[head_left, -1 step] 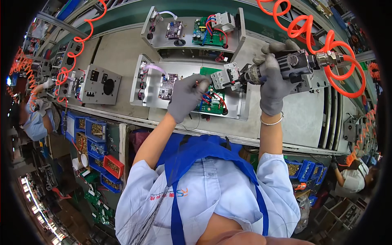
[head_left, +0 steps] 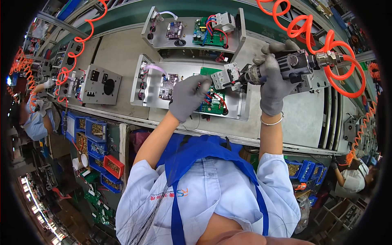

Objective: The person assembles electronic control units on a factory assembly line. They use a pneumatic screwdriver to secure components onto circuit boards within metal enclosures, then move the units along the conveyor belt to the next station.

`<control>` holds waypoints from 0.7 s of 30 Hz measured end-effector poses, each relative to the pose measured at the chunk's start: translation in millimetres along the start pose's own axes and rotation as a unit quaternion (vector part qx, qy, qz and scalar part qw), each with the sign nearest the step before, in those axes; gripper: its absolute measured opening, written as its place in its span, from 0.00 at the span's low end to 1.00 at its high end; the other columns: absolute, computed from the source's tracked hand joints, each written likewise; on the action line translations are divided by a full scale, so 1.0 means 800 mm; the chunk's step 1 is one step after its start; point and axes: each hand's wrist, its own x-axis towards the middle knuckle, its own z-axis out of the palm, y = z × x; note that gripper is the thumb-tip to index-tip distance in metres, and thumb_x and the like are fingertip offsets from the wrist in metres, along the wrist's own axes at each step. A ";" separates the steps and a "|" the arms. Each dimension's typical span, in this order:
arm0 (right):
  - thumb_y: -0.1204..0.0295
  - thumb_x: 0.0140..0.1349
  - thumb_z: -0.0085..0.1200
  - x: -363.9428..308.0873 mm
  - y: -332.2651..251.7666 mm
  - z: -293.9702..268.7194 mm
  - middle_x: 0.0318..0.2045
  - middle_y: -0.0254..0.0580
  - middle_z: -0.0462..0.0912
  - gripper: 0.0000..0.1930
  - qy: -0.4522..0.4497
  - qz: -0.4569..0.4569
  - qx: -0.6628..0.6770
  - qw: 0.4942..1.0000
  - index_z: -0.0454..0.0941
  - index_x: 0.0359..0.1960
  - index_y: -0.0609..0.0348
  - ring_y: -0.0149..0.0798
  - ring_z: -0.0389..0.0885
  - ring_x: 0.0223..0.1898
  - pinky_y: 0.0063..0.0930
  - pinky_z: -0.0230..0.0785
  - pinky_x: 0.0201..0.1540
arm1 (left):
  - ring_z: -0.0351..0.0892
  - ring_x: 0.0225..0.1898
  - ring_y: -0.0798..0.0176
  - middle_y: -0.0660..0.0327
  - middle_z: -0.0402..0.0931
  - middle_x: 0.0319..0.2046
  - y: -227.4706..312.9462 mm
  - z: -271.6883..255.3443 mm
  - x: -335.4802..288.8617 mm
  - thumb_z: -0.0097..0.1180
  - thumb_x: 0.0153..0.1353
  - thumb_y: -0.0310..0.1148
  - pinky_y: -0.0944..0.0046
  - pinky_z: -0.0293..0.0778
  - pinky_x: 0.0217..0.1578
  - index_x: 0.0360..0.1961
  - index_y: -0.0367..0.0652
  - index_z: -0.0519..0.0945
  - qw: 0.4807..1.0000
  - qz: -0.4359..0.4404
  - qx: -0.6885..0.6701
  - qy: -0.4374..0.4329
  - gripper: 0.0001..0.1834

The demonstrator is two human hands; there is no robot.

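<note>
My gloved right hand [head_left: 274,83] is wrapped around a pneumatic screwdriver [head_left: 292,64] lying nearly level, its nose pointing left at a grey-white circuit breaker [head_left: 225,77]. The breaker sits tilted at the right of an open metal chassis [head_left: 154,98]. My left hand [head_left: 188,97], gloved too, is closed over the middle of that chassis, fingertips pressed together just left of the breaker. Whatever they pinch is hidden. Under and beside them are a green circuit board [head_left: 210,107] with red and blue wires [head_left: 216,98], and a smaller dark board [head_left: 168,86] with a white connector lead.
A second open chassis [head_left: 185,43] stands behind. An orange coiled air hose [head_left: 347,57] runs from the screwdriver. Finished-looking grey boxes [head_left: 101,85] stand left. Blue screw bins [head_left: 96,128] and a red bin [head_left: 113,166] sit lower left; more blue bins [head_left: 306,170] lower right. Co-workers are at both sides.
My left hand has shifted very slightly and turned, its fingertips still beside the breaker. The right hand and the screwdriver look unmoved.
</note>
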 end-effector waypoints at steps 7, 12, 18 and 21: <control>0.87 0.55 0.53 -0.004 -0.003 0.000 0.41 0.48 0.78 0.24 -0.006 0.003 0.015 1.000 0.65 0.55 0.67 0.34 0.81 0.39 0.27 0.82 0.37 | 0.79 0.23 0.53 0.56 0.81 0.26 0.008 -0.006 0.018 0.59 0.59 0.39 0.58 0.73 0.23 0.34 0.47 0.81 0.959 0.096 0.265 -0.015 0.08; 0.85 0.55 0.53 -0.007 -0.004 0.005 0.41 0.46 0.78 0.24 -0.004 0.017 0.017 1.000 0.66 0.55 0.66 0.34 0.80 0.40 0.27 0.81 0.38 | 0.72 0.19 0.75 0.61 0.82 0.26 0.009 -0.008 0.018 0.55 0.65 0.38 0.71 0.66 0.19 0.39 0.41 0.81 0.992 0.011 -0.047 0.121 0.12; 0.72 0.56 0.52 -0.003 -0.007 -0.003 0.42 0.46 0.77 0.25 -0.067 0.016 0.128 0.989 0.66 0.56 0.66 0.39 0.81 0.40 0.38 0.78 0.44 | 0.69 0.23 0.79 0.51 0.79 0.43 0.009 -0.049 0.009 0.57 0.57 0.34 0.77 0.64 0.20 0.66 0.39 0.60 0.964 -0.076 -0.209 0.144 0.36; 0.71 0.57 0.48 -0.004 -0.015 0.004 0.42 0.47 0.77 0.24 -0.074 0.035 0.113 0.990 0.67 0.56 0.67 0.42 0.82 0.40 0.38 0.78 0.46 | 0.72 0.25 0.78 0.59 0.81 0.42 -0.004 -0.011 -0.021 0.59 0.56 0.32 0.76 0.65 0.21 0.56 0.40 0.75 0.963 -0.187 -0.191 -0.041 0.25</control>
